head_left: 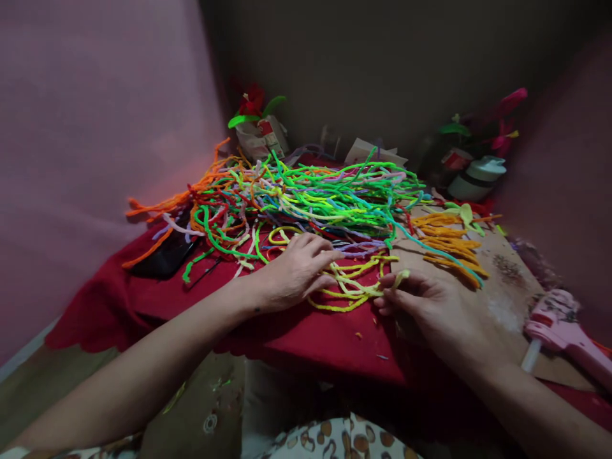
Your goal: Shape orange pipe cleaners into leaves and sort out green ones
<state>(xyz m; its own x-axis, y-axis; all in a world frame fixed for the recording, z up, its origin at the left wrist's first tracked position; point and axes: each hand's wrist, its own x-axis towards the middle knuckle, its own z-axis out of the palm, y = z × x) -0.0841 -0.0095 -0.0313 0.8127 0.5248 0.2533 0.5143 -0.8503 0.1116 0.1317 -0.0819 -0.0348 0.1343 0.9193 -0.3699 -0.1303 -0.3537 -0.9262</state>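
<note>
A big tangle of coloured pipe cleaners [306, 197], mostly green, orange, purple and blue, lies across a red cloth [143, 287] on a low table. In front of it is a smaller bunch of yellow pipe cleaners [351, 288]. My left hand [294, 271] rests palm down on the yellow bunch with its fingers curled over the strands. My right hand [425, 306] pinches the end of a yellow pipe cleaner between thumb and fingers, just right of the bunch.
A pile of orange pipe cleaners [449, 245] lies on brown cardboard [507, 293] to the right. A pink glue gun [564, 328] sits at the right edge. A black phone [167, 255] lies left. Cups with artificial flowers [261, 127] and a white jar [478, 178] stand at the back.
</note>
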